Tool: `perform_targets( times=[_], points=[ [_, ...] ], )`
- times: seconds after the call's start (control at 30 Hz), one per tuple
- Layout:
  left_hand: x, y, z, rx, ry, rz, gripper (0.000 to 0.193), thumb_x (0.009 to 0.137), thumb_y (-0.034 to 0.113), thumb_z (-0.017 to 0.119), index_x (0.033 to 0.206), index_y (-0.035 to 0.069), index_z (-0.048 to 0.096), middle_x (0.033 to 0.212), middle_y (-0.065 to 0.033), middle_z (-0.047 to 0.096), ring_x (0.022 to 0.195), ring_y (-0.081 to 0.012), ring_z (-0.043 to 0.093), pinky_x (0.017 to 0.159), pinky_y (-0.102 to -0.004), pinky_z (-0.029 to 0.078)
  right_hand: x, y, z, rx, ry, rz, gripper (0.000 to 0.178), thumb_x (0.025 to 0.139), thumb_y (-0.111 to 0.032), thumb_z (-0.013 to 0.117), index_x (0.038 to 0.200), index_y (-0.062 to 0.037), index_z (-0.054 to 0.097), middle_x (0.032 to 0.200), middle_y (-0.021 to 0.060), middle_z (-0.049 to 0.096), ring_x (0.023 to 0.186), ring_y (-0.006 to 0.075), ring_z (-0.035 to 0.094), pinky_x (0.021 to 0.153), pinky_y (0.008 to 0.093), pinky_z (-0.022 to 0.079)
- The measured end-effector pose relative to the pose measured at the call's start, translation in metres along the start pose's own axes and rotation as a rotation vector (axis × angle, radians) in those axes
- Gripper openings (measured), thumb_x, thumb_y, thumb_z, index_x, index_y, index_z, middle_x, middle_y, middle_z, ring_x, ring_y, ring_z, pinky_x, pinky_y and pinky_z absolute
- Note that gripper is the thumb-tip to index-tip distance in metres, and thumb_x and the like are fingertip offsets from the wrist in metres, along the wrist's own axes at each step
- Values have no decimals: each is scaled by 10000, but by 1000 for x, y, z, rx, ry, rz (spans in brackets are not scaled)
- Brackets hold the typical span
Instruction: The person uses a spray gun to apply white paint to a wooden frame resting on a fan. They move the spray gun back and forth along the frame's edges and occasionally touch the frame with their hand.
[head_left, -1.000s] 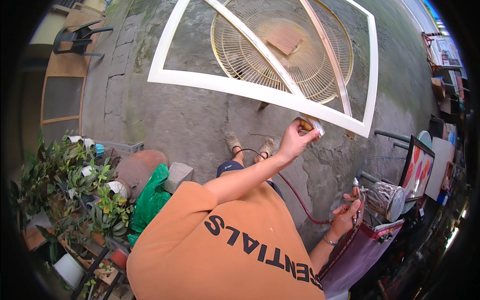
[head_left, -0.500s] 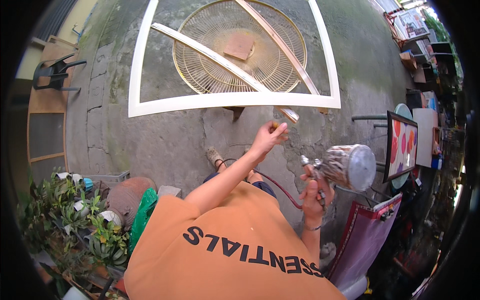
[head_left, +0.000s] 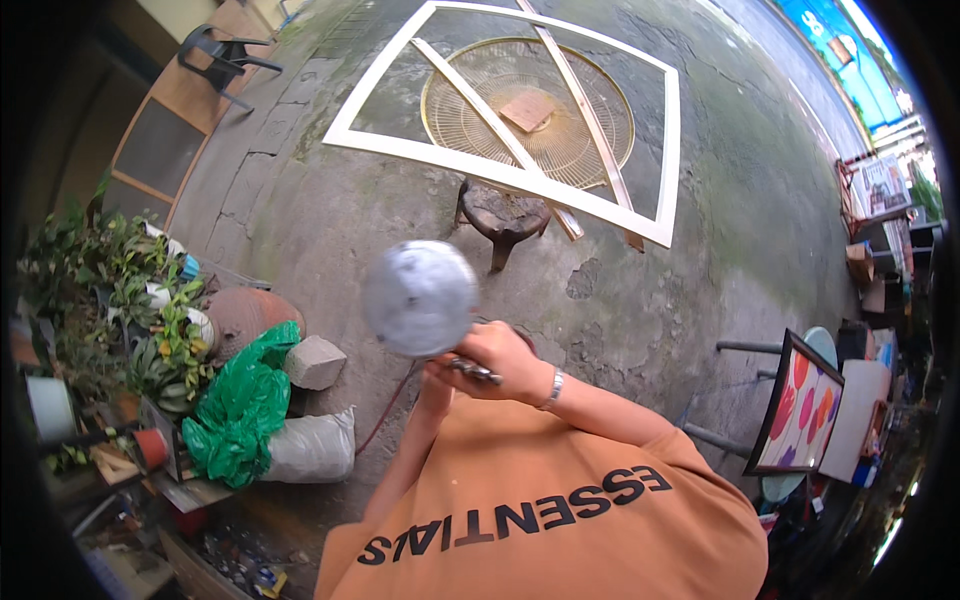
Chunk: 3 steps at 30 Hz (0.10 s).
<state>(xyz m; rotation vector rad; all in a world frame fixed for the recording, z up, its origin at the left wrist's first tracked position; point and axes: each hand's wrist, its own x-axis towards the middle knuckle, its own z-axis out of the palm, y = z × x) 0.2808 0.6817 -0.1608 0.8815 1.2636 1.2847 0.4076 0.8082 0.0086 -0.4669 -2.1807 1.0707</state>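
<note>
My right hand (head_left: pixel 508 358) grips a paint spray gun (head_left: pixel 472 371) in front of my chest. The gun's round silver paint cup (head_left: pixel 420 298) faces up and is slightly blurred. Close below it is my left hand (head_left: pixel 436 388), its fingers hidden behind the cup and my right hand. Farther off, a white rectangular frame (head_left: pixel 490 168) lies across two wooden strips (head_left: pixel 575 95) over a round wire fan grille (head_left: pixel 600 90). A square wooden piece (head_left: pixel 530 108) rests at the grille's centre, and a dark stool (head_left: pixel 505 215) stands under its near side.
A dark red hose (head_left: pixel 388 405) trails beside me. To the left are potted plants (head_left: pixel 130 290), a green plastic bag (head_left: pixel 240 410), a concrete block (head_left: pixel 316 362) and a black chair (head_left: pixel 215 58). A framed floral picture (head_left: pixel 797 405) leans at the right.
My right hand has swung the spray gun from the right to the front of my body. My left hand has drawn back from the frame towards the gun. The view has turned.
</note>
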Motion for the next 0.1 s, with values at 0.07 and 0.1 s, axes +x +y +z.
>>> perform_targets(
  times=[0.07,0.1],
  points=[
    [-39,8,5,200,137,118,288,1040,235,466,1280,77,483,1244,-63,521,1188,-167,506,1008,-332,419,6,-23,24,56,-123,-43,208,869,-242,692,980,-74,638,889,111,636,701,325,642,583,417,520],
    [-54,8,3,195,207,139,288,1040,235,466,1280,77,483,1244,-63,521,1188,-167,506,1008,-332,419,9,-35,38,86,-201,-78,216,878,-253,683,993,-76,636,892,108,634,708,324,642,589,420,522]
  ],
)
